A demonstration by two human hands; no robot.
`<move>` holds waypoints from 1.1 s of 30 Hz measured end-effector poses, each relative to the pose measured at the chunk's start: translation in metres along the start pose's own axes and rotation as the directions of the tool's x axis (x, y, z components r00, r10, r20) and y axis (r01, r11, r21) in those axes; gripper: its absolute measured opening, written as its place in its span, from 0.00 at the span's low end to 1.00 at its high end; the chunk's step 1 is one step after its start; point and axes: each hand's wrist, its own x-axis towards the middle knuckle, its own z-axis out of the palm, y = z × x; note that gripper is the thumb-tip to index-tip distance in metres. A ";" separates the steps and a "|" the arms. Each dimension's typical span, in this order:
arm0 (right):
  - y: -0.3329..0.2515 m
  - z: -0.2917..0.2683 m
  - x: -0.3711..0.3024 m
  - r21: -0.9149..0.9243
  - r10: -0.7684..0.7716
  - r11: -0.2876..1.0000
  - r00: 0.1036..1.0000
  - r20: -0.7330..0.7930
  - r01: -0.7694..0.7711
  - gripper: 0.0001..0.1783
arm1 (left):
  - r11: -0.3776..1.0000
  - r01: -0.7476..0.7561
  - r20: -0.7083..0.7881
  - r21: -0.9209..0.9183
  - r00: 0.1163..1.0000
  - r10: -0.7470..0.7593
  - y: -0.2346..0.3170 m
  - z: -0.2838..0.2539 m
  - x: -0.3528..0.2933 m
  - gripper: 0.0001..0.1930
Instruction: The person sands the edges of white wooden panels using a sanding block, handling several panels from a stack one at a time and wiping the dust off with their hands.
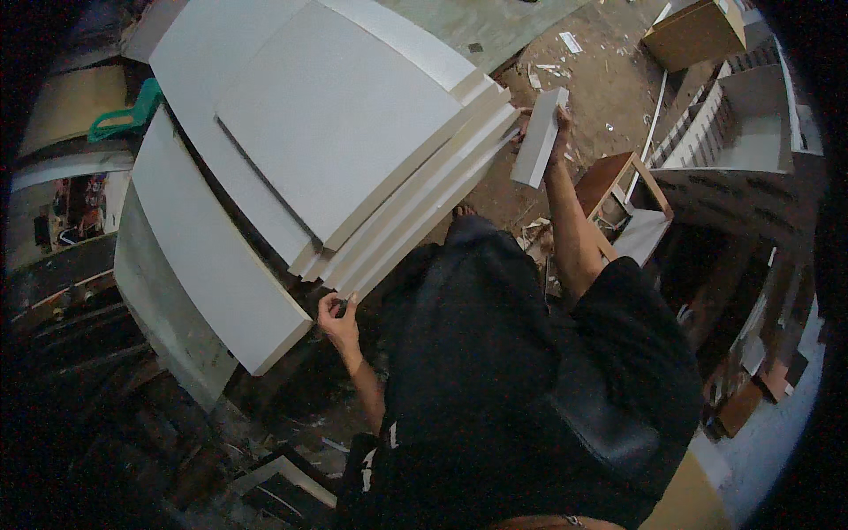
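Observation:
A stack of white panels (pixel 353 115) with pale cut edges lies in front of me, a smaller panel on top. My left hand (pixel 340 320) is at the stack's near lower corner, thumb and fingers curled together around a small dark thing too unclear to name. On the other side, my right hand (pixel 562 132) grips a short white board (pixel 540 137) beside the stack's right corner, held tilted above the floor. Part of that hand is hidden behind the board. A separate long white panel (pixel 212 247) lies to the left of the stack.
A green plastic item (pixel 128 115) is at the left. Scraps litter the brown floor (pixel 609 88). On the right stand a wooden frame (pixel 623 199), a cardboard-coloured box (pixel 695 35) and a white open cabinet (pixel 751 124), with offcuts (pixel 751 389) lower down.

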 end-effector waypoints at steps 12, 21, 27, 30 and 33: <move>-0.026 0.014 0.017 -0.177 0.091 0.982 0.981 0.173 -0.060 0.41 | 0.984 -0.046 -0.245 -0.172 0.970 0.002 0.023 0.030 0.014 0.30; -0.015 0.043 0.005 0.002 -0.068 0.998 0.988 0.140 0.068 0.41 | 0.979 -0.062 -0.517 -0.197 0.855 -0.050 0.025 0.045 0.011 0.25; -0.023 0.032 0.013 -0.078 0.072 0.995 0.970 0.233 -0.055 0.43 | 0.984 -0.075 -0.576 -0.162 0.817 -0.032 0.010 0.046 0.013 0.30; -0.019 0.032 0.011 -0.072 0.043 0.997 0.977 0.209 -0.028 0.42 | 0.986 -0.081 -0.634 -0.147 0.772 -0.031 0.006 0.032 0.012 0.28; -0.028 0.039 0.003 -0.093 -0.047 0.994 0.990 0.132 0.059 0.41 | 0.990 -0.084 -0.631 -0.117 0.776 -0.009 0.008 0.022 0.018 0.28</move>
